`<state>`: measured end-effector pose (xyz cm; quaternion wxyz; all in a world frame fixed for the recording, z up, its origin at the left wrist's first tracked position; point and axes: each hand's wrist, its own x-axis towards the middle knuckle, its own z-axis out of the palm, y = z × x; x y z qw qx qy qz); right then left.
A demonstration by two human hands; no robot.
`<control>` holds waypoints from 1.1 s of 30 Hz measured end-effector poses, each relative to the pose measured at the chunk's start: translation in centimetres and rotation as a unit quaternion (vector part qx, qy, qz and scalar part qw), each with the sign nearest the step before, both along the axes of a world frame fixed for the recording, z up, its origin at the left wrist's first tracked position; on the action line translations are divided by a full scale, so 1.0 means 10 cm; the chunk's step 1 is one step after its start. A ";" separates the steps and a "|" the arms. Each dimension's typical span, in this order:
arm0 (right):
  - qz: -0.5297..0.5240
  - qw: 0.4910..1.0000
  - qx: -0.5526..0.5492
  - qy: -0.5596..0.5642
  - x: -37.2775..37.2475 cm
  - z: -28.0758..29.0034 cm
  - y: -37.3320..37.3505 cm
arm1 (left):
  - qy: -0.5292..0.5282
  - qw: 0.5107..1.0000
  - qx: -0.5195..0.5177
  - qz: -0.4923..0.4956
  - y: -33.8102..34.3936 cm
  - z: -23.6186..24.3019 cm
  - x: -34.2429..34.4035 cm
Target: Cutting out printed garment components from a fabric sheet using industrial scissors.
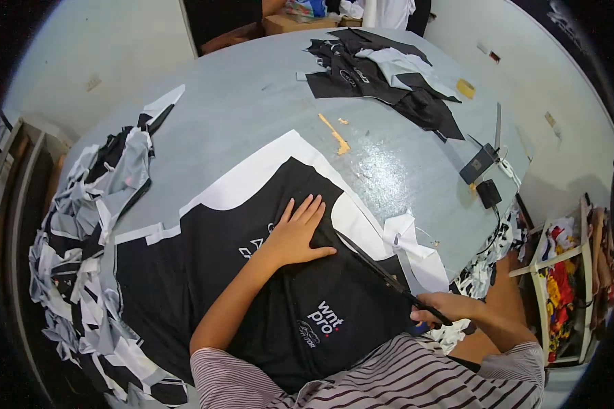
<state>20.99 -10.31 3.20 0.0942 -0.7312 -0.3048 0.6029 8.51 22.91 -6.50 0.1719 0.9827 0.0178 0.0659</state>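
A black printed fabric piece in the shape of a garment panel lies across the near part of the table, with a white border along its upper edges. Flat on its middle rests my left hand, fingers stretched and thumb out to the right. My right hand grips dark scissors at the panel's right side. Their long blades point up and left along the line between black cloth and white border. A white offcut curls up beside the blades. Part of the scissors' handle is hidden in my fingers.
Black, grey and white scraps hang heaped over the left edge. More black fabric pieces lie at the far right, near a yellow tape roll. A black router-like box and an adapter sit at the right edge.
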 end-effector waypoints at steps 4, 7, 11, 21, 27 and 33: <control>0.008 1.000 -0.001 -0.025 -0.09 -0.01 0.08 | -0.030 0.999 0.021 0.012 -0.04 -0.03 0.00; 0.002 0.999 0.029 -0.018 -0.11 -0.04 0.11 | -0.065 0.998 0.018 0.018 -0.03 -0.09 0.02; 0.019 0.998 0.020 -0.060 -0.13 -0.04 0.16 | -0.078 0.997 0.019 0.018 -0.02 -0.13 0.02; 0.020 0.997 0.002 -0.074 -0.19 0.04 0.21 | -0.063 0.998 0.027 0.018 -0.02 -0.12 0.01; 0.018 0.995 0.031 -0.094 -0.24 0.08 0.22 | -0.085 0.996 0.029 0.022 -0.01 -0.18 0.01; 0.011 0.994 0.026 -0.104 -0.25 0.09 0.19 | -0.085 0.996 0.031 0.021 -0.01 -0.18 0.01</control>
